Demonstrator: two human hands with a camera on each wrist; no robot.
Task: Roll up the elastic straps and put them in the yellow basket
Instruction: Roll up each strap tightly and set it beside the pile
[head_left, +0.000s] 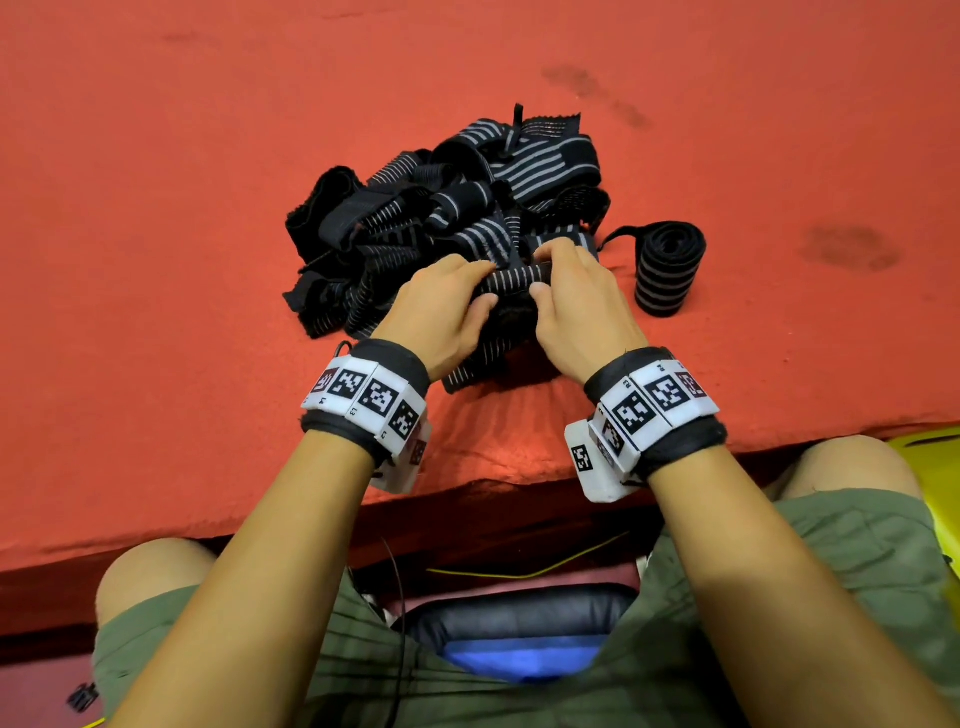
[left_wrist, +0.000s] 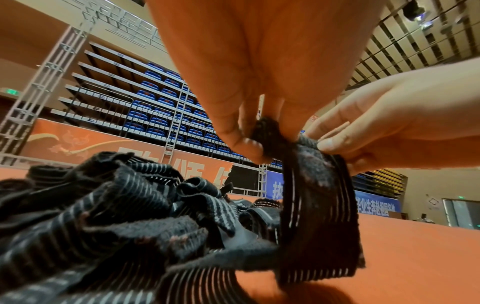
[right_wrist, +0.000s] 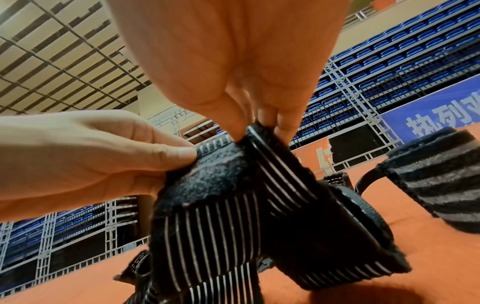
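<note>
A black elastic strap with thin white stripes (head_left: 511, 283) is held just above the red cloth at the near side of a tangled pile of straps (head_left: 457, 202). My left hand (head_left: 485, 285) pinches the strap's left part and my right hand (head_left: 540, 273) pinches its top edge, thumbs toward me. Seen from the left wrist, the strap (left_wrist: 319, 216) hangs in a loop from the left hand (left_wrist: 262, 139). The right wrist view has the right hand (right_wrist: 257, 131) pinching the fuzzy end of the strap (right_wrist: 221, 216). A corner of the yellow basket (head_left: 930, 457) shows at the right edge, below the table.
One rolled strap (head_left: 667, 270) lies on its side right of the pile, also in the right wrist view as the rolled strap (right_wrist: 436, 181). The red cloth (head_left: 182, 260) covers the table, with its front edge above my knees. Cables hang under the edge.
</note>
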